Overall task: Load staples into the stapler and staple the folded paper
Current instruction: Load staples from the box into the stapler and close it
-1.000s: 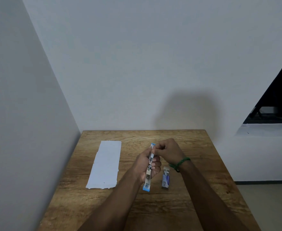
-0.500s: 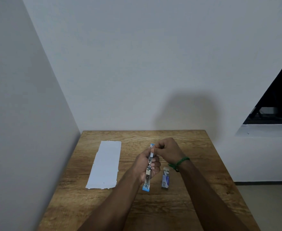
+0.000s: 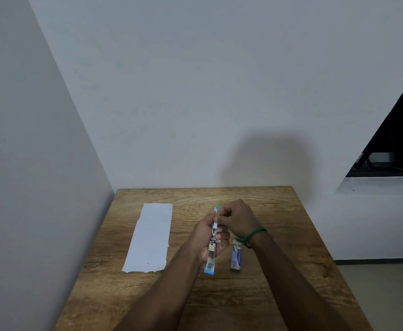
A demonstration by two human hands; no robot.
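My left hand (image 3: 204, 237) grips a blue and silver stapler (image 3: 211, 256) above the middle of the wooden table (image 3: 279, 271). The stapler lies lengthwise, its blue ends pointing towards me and away. My right hand (image 3: 237, 218), a green band on its wrist, pinches at the stapler's far top end with fingers curled; what it pinches is too small to tell. A small staple box (image 3: 235, 258) lies on the table just right of the stapler. The folded white paper (image 3: 151, 237) lies flat to the left.
The table stands in a corner, with a wall along its left edge (image 3: 95, 247) and another behind it. Its right edge (image 3: 324, 254) drops off to the floor. A dark window (image 3: 391, 149) is at the far right.
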